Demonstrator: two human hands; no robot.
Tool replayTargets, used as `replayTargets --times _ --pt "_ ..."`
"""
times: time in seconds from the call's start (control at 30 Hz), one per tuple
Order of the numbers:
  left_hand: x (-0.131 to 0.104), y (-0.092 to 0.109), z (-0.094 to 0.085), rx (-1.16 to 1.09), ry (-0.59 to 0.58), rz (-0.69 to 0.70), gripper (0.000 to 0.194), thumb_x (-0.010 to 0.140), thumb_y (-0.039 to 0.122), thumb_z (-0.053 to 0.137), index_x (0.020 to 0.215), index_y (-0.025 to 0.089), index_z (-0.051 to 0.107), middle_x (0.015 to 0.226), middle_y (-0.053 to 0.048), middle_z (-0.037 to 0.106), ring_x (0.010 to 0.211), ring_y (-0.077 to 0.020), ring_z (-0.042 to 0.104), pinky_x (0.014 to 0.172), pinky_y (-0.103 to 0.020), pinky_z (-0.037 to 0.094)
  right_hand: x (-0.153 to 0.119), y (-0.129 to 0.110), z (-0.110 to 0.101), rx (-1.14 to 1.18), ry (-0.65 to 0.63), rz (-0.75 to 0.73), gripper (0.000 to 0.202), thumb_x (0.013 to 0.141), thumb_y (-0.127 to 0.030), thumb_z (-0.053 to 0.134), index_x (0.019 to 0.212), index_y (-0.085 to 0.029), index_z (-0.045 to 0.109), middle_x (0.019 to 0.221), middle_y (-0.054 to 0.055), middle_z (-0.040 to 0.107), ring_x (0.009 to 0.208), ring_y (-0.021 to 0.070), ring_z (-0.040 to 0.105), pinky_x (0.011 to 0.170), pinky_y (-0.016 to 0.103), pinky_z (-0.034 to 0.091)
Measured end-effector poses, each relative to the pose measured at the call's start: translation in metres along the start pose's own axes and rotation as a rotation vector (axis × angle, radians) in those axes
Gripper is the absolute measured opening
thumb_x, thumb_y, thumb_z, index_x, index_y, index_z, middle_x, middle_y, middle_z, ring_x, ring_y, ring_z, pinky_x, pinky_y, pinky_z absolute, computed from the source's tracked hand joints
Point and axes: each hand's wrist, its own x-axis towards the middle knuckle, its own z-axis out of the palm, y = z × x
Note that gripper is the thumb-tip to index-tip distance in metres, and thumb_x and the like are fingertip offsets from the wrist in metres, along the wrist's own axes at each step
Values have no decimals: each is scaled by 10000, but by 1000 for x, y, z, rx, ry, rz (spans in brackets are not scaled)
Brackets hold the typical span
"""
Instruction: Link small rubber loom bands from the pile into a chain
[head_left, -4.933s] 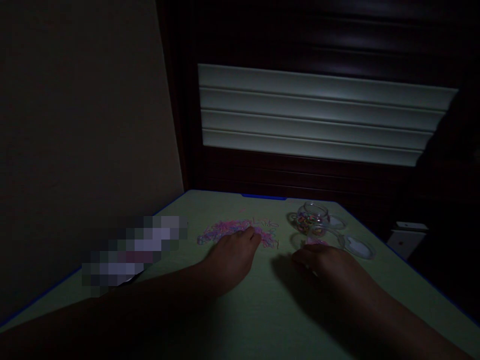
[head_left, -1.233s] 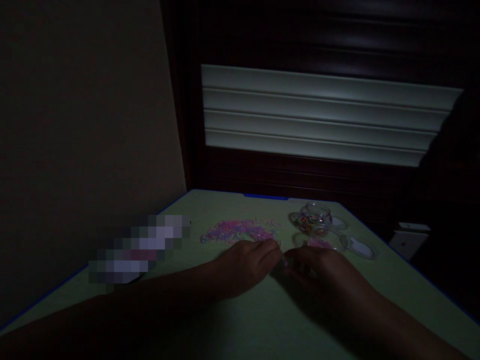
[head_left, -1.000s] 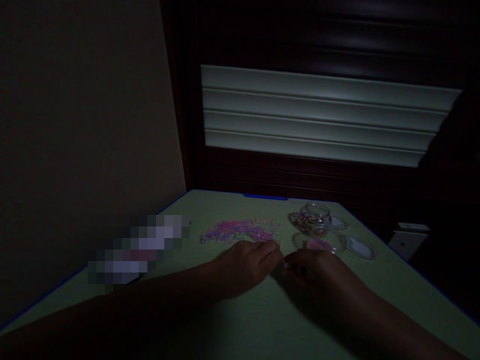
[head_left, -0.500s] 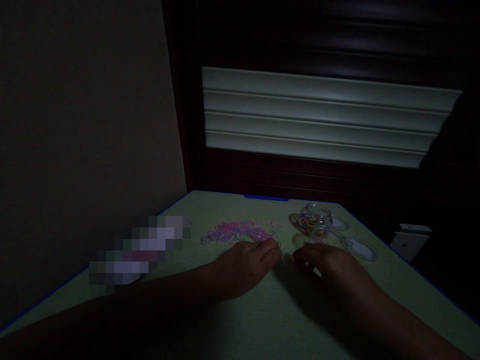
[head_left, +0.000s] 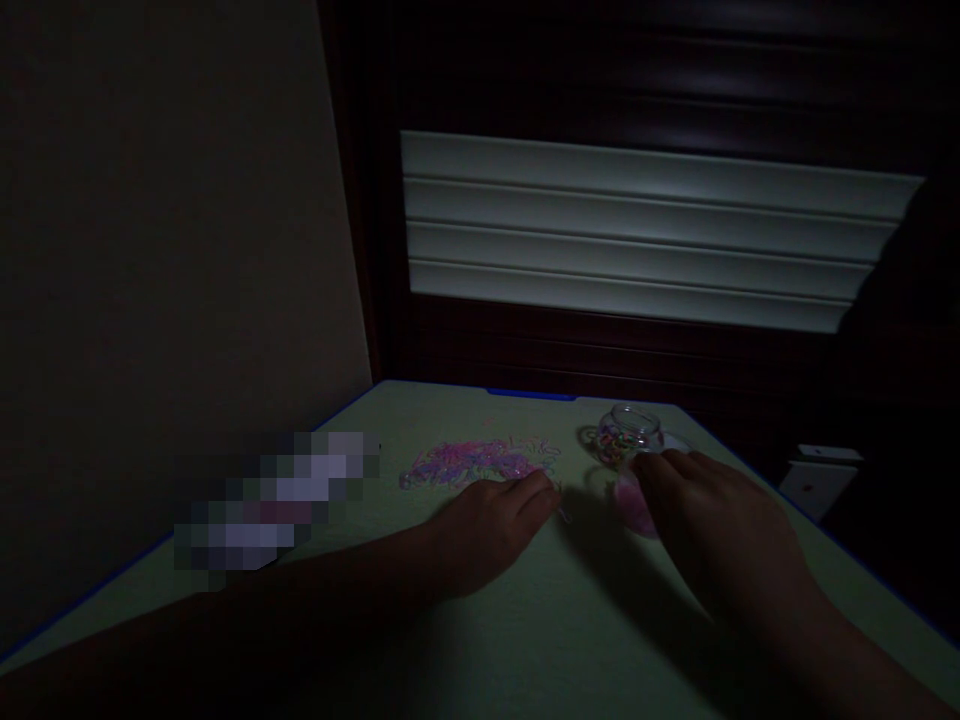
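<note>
My left hand (head_left: 499, 530) rests on the table at the near right edge of a loose pile of pink and purple rubber bands (head_left: 465, 460). Its fingers are closed, and a thin pale rubber band (head_left: 564, 508) sticks out beyond the fingertips. Over the mouth of a clear jar with pink contents (head_left: 634, 508) is my right hand (head_left: 712, 510), fingers bent down and held together. The fingertips are hidden behind the hand, so what they hold cannot be made out. Dim light blurs small details.
Behind the right hand stands an open clear jar (head_left: 628, 436) of multicoloured bands. A clear lid (head_left: 679, 443) lies beside it, partly covered. A pixelated object (head_left: 277, 505) lies at the table's left side. The pale table (head_left: 525, 640) has a blue edge; a wall and a slatted panel border it.
My right hand has moved right and up from beside the left fingertips to the mouth of the pink-filled jar, covering the lid there. My left hand has barely moved.
</note>
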Motion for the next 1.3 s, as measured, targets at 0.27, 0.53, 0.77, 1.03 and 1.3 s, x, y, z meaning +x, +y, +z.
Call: replayTargets --times 0.27,0.53,0.77,1.03,1.3 --pt "-1 0 -2 16 -4 1 191 860 87 334 1031 144 397 931 -54 522 672 -132 527 531 -245 457 1 2 -3 -143 -100 94 200 731 -30 458 804 -156 596 779 90 623 714 200 566 617 295 353" --pt "0 0 -2 16 -4 -1 183 865 99 337 1032 149 394 909 -41 514 659 -133 523 528 -251 458 1 2 -3 -168 -153 110 215 732 -28 451 831 -143 603 798 103 622 732 204 567 626 295 355" --pt "0 0 -2 28 -13 4 188 864 95 332 1033 147 394 909 -44 506 658 -130 520 517 -244 444 1 3 -3 -169 -180 123 204 730 -27 458 826 -141 598 805 104 617 725 193 571 628 281 361" --pt "0 0 -2 0 14 3 178 880 107 319 1042 146 383 927 -48 513 696 -131 522 557 -243 449 -1 4 -3 -140 -112 92 204 725 -25 453 817 -137 597 776 117 624 686 206 579 596 289 370" --pt "1 0 -2 8 16 -14 171 877 106 320 1019 151 405 901 -40 527 661 -128 529 523 -243 441 -2 4 -3 -103 -76 72 194 736 -46 458 830 -140 600 774 113 626 691 199 578 609 287 377"
